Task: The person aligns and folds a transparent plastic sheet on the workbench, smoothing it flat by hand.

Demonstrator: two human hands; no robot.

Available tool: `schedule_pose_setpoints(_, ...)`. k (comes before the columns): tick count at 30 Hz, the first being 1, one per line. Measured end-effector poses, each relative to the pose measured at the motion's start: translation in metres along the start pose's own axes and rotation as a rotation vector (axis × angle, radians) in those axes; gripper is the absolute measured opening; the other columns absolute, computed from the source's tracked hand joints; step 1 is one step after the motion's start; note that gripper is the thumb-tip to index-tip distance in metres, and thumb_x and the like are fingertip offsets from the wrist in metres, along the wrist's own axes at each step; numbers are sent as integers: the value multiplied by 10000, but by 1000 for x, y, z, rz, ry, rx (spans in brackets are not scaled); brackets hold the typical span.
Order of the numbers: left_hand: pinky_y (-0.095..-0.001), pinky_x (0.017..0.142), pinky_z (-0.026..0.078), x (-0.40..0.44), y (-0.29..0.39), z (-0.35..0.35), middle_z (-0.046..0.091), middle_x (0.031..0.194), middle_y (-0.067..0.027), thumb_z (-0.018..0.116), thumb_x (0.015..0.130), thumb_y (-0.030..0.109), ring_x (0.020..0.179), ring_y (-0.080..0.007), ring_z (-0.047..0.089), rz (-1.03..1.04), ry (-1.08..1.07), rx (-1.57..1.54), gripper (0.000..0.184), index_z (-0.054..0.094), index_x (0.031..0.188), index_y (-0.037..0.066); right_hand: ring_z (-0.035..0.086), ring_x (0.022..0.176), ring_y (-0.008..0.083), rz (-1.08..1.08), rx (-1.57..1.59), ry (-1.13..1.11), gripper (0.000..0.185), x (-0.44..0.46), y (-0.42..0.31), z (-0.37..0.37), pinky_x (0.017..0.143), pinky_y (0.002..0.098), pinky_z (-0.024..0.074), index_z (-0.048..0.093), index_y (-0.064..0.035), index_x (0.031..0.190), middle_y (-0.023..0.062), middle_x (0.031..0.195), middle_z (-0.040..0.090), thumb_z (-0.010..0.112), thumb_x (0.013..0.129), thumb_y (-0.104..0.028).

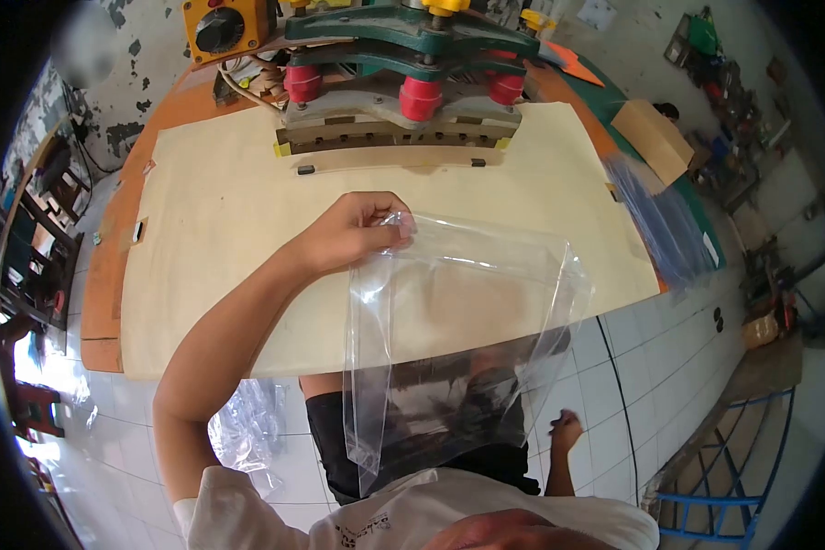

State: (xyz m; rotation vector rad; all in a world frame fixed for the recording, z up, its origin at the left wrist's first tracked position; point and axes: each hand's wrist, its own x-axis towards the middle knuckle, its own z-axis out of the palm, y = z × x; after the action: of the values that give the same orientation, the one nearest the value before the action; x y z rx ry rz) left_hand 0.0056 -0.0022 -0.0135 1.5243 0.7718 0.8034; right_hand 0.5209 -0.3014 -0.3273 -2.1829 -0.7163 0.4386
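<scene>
My left hand (367, 231) is closed on the top left corner of a clear plastic bag (467, 293). The bag hangs over the table's front edge, its lower part above my lap, and my legs show through it. Off to the right of the bag, low over the tiled floor, is my right hand (566, 428), away from the table. Its fingers look curled, but it is too small to tell what, if anything, is in them. Beyond the bag, a green press machine (412, 46) with red knobs stands at the table's back.
Cream sheeting (220, 220) covers the orange table. A yellow control box (222, 29) is at the back left. Stacked clear plastic (660, 225) and a cardboard box (653, 139) lie on the right. Crumpled plastic (247, 426) is below the front edge; a blue metal frame (715, 504) stands lower right.
</scene>
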Motion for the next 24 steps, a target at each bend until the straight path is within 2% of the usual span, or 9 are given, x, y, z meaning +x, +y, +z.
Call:
schedule_pose_setpoints(2,-235,696,455,1,-1,-2,651,864,-33,640,868,80,790,-82,586,-8,-9,-9,189,635,1025,-25,527,483,152,-268,-353,280,287,28,-53,-12,470,310,399,609,17,784,85,574,593,593,953,-214)
schedule_pose_setpoints(4,-225,685,451,2,-3,-2,653,869,-36,639,870,86,790,-81,590,-1,4,56,183,635,1020,-20,431,504,128,-503,-145,413,334,27,-155,-27,507,279,398,532,-9,668,51,545,508,657,922,-186)
schedule_pose_setpoints(5,-225,685,451,2,-3,-2,653,869,-36,639,870,86,790,-81,590,-4,-3,50,183,635,1020,-20,400,535,131,-748,-8,488,342,42,-186,-31,498,308,381,464,-21,657,19,577,476,696,885,-125)
schedule_pose_setpoints(6,-225,682,452,1,-1,-1,652,867,-36,638,871,86,787,-82,589,-20,6,39,179,635,1019,-15,461,601,98,-799,160,449,223,49,-223,-35,535,280,413,537,-9,753,19,684,533,704,877,-90)
schedule_pose_setpoints(8,-226,680,453,1,1,-1,652,866,-35,638,871,86,784,-83,588,-36,12,28,175,634,1017,-10,503,634,87,-784,465,330,140,33,-317,-34,582,252,438,603,10,901,16,745,562,633,939,-121)
schedule_pose_setpoints(12,-240,687,450,-1,5,-3,641,833,-48,611,866,53,759,-103,581,-17,-34,-46,124,615,970,-14,533,654,71,-901,409,-168,259,34,-425,-32,607,224,446,644,31,1027,12,747,583,518,1009,-194)
schedule_pose_setpoints(16,-249,686,442,-2,9,-9,625,802,-73,576,838,4,727,-126,563,-13,-101,-140,76,589,909,-20,531,633,65,-957,182,-796,192,61,-503,11,578,223,442,680,25,1007,1,745,597,601,956,-142)
schedule_pose_setpoints(18,-253,682,441,-2,7,-12,621,797,-76,574,827,-5,720,-127,556,-2,-123,-179,79,585,904,-21,538,645,71,-979,49,-995,165,72,-530,41,580,231,453,680,45,1012,17,738,601,618,930,-84)
schedule_pose_setpoints(24,-257,689,447,-4,9,-9,614,801,-75,567,807,-30,727,-131,564,-41,-91,-216,97,588,901,-18,520,595,57,-1193,-102,-984,121,51,-545,113,531,244,429,699,-3,901,-1,674,597,709,862,-117)
